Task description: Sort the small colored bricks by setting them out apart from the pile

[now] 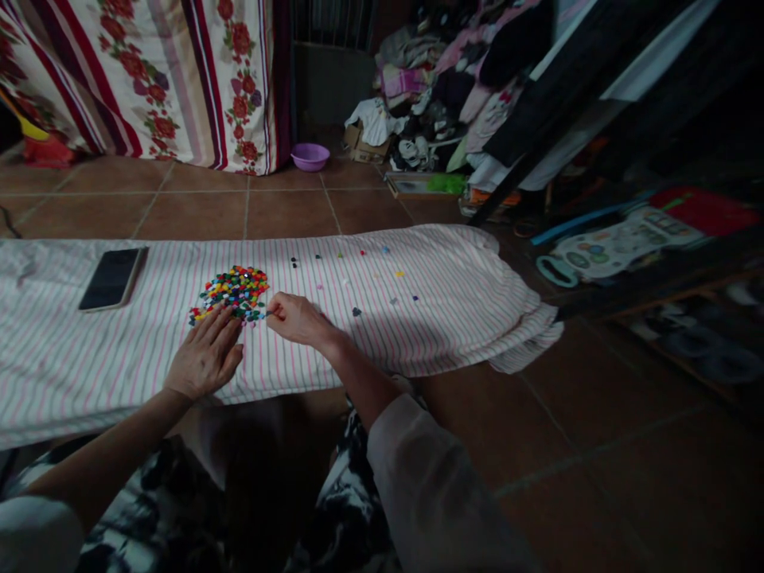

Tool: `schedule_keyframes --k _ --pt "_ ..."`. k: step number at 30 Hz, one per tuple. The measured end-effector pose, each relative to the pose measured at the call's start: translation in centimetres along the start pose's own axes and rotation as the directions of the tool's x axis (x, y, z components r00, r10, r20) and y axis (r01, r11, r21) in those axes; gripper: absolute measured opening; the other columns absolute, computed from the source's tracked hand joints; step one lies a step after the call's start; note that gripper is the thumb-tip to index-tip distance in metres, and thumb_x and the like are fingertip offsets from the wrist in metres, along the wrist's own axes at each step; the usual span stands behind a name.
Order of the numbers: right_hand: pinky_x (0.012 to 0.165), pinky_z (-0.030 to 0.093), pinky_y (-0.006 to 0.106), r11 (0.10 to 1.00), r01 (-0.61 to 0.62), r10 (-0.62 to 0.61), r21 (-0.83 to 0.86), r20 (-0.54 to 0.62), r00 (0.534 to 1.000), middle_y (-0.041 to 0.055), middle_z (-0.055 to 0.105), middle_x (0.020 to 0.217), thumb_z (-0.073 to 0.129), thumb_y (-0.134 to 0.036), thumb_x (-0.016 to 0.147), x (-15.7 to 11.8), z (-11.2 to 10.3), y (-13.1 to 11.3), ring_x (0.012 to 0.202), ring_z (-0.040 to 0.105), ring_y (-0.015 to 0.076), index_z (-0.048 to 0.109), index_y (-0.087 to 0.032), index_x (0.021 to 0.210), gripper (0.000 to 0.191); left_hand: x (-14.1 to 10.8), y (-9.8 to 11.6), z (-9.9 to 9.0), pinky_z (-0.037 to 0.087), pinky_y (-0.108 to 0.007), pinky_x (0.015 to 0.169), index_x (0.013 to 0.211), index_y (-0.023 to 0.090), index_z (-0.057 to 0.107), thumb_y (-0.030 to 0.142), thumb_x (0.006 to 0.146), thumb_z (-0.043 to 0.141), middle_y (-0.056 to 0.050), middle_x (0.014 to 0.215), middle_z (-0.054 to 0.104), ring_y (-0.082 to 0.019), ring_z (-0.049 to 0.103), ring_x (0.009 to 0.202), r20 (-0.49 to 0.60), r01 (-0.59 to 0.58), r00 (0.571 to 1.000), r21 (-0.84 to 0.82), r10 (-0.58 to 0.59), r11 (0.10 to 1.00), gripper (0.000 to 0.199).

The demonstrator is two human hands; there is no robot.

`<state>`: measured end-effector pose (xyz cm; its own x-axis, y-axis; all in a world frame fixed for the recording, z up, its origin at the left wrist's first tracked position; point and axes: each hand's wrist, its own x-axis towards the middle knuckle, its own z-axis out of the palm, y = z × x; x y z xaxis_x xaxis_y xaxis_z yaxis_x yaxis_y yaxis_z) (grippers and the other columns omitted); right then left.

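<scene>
A heap of small coloured beads or tiles (242,285) lies on a striped cloth (179,366). My left hand (206,350) rests palm down at the heap's near edge, fingers stretched out and touching the pieces. At the heap's right edge my right hand (295,318) is closed in a pinch, its fingertips by a few blue pieces; whatever it holds is too small to make out. Farther right, single pieces lie spread apart on the cloth, among them a yellow piece (399,274), a red piece (361,252) and a dark grey cluster (356,312).
A phone (112,278) lies left of the heap. Beyond the cloth-covered surface are a purple basin (309,157), a floral curtain (155,87) and a pile of clothes (442,87). A light-coloured toy (621,243) stands at the right.
</scene>
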<state>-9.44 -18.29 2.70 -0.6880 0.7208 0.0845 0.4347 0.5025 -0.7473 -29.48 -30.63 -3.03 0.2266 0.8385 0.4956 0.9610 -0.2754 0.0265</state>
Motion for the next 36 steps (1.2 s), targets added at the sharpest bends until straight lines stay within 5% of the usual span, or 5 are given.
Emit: schedule_keyframes --k 12,20,26,36 --pt "0.068 0.054 0.025 0.883 0.005 0.031 0.469 -0.068 0.997 -0.0027 0.062 0.076 0.058 -0.020 0.080 -0.7 -0.9 4.9 0.071 0.065 0.0120 0.059 -0.021 0.087 0.007 0.0 0.0 -0.2 0.039 -0.053 0.111 0.138 0.013 0.044 0.031 0.092 0.045 -0.021 0.146 0.046 -0.033 0.030 0.145 0.030 -0.012 0.999 0.047 0.011 0.999 0.049" --pt "0.071 0.048 0.025 0.997 0.057 -0.043 0.053 -0.226 0.973 0.0008 0.066 0.082 0.057 -0.021 0.080 -2.9 -5.1 6.7 0.073 0.062 0.0126 0.062 -0.019 0.087 0.009 -0.1 0.0 0.0 0.037 -0.056 0.113 0.143 0.017 0.040 0.031 0.091 0.047 -0.017 0.150 0.043 -0.034 0.031 0.145 0.017 0.018 1.000 0.003 -0.018 1.000 0.055" --pt "0.075 0.046 0.027 0.954 -0.211 0.119 -0.213 -0.376 0.919 0.0043 0.068 0.085 0.054 -0.018 0.078 -5.1 -9.9 9.4 0.077 0.061 0.0158 0.064 -0.018 0.087 0.014 -0.1 -0.1 0.0 0.035 -0.058 0.114 0.144 0.022 0.040 0.030 0.089 0.048 -0.013 0.151 0.043 -0.034 0.031 0.144 0.036 0.055 0.998 -0.052 -0.053 0.997 0.056" --pt "0.075 0.043 0.027 0.869 -0.321 0.245 -0.377 -0.236 0.940 0.0055 0.070 0.085 0.055 -0.017 0.080 -6.2 -9.7 11.2 0.080 0.061 0.0171 0.069 -0.016 0.091 0.018 -0.1 0.2 -0.3 0.036 -0.055 0.113 0.137 0.017 0.047 0.032 0.092 0.045 -0.017 0.146 0.047 -0.034 0.033 0.144 0.047 0.058 0.997 0.016 -0.059 0.998 0.048"
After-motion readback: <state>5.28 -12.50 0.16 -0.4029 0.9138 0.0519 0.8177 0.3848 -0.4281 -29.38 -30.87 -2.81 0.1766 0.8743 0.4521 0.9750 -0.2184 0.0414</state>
